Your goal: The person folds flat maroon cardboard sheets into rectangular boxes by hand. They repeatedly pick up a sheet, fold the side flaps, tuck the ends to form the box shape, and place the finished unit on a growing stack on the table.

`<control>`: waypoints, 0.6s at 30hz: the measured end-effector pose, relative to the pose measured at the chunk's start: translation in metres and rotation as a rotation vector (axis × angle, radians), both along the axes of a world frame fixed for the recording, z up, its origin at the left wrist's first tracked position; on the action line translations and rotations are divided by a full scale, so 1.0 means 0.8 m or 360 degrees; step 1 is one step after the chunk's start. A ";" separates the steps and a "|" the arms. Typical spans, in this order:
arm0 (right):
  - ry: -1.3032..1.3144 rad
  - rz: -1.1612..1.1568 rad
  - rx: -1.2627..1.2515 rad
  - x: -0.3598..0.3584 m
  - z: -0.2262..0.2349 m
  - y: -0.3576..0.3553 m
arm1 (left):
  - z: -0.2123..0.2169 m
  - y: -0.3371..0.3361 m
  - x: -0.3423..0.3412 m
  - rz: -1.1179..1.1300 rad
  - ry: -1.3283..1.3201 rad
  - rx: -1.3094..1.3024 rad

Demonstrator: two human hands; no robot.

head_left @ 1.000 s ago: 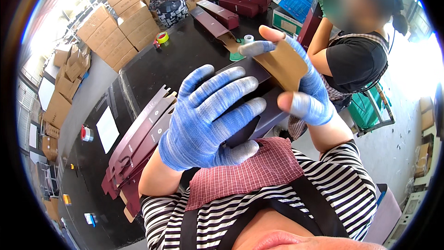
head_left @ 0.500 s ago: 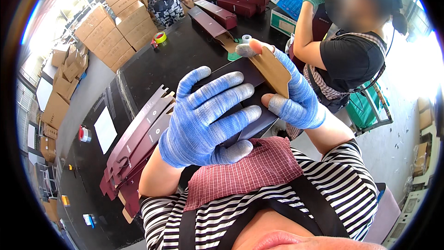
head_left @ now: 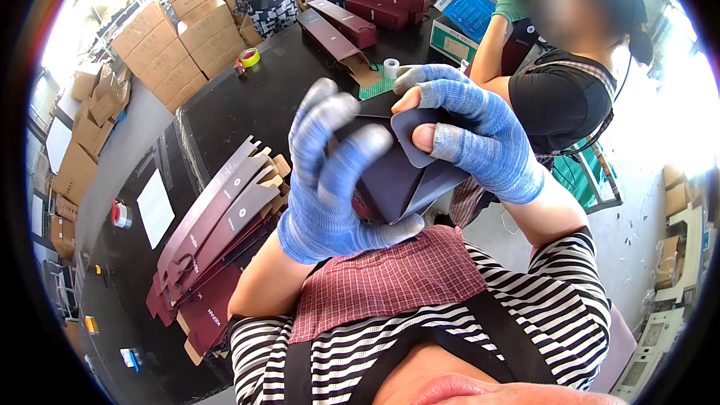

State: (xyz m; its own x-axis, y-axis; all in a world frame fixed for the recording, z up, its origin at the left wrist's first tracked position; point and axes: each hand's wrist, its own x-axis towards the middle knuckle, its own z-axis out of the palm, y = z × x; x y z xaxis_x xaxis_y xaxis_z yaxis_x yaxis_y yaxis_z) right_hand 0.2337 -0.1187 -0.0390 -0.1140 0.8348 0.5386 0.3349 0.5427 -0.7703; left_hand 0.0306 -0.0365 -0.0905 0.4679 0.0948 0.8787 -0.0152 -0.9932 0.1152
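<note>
A dark box (head_left: 386, 182), maroon outside and dark blue-grey on its flaps, stands between my hands with its end facing me. My right hand (head_left: 480, 131), in a blue knit glove with bare thumb and index tips, pinches a rounded end flap (head_left: 414, 137) of it. At the box's left side is my left hand (head_left: 322, 187), also gloved. Its fingers are raised, apart and partly blurred, while the thumb lies along the box's near lower edge. The hands hide much of the box.
Flat maroon box blanks (head_left: 217, 240) are piled on the black table (head_left: 262, 94) at left. Finished-looking maroon boxes (head_left: 341, 37) lie farther back. A co-worker (head_left: 562, 90) stands at right. Tape rolls (head_left: 250, 58), white paper (head_left: 155, 208) and stacked cartons (head_left: 161, 52) are around.
My right hand's flap has swung from showing its brown inner side to its dark side. My left fingers have lifted and bent away from the box. The view has shifted slightly.
</note>
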 end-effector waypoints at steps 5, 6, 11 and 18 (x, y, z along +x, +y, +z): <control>0.0164 -0.0120 -0.0167 0.005 0.007 -0.006 | -0.019 -0.001 0.018 -0.0082 -0.0026 -0.0332; 0.0201 -0.0140 -0.0191 0.007 0.009 -0.007 | -0.020 -0.002 0.020 -0.0082 -0.0039 -0.0335; 0.0048 -0.0188 -0.0310 0.012 0.019 -0.007 | -0.018 -0.008 0.024 -0.0030 -0.0042 -0.0367; -0.0210 -0.0197 -0.0090 0.017 0.017 -0.004 | -0.016 -0.012 0.025 -0.0026 -0.0053 -0.0350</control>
State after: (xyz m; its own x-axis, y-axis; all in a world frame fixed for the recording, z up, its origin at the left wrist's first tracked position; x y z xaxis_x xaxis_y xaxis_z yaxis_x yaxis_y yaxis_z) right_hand 0.2477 -0.1218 -0.0257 -0.0749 0.8753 0.4778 0.4963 0.4483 -0.7434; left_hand 0.0503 -0.0460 -0.1030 0.4420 0.2784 0.8527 -0.0382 -0.9439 0.3280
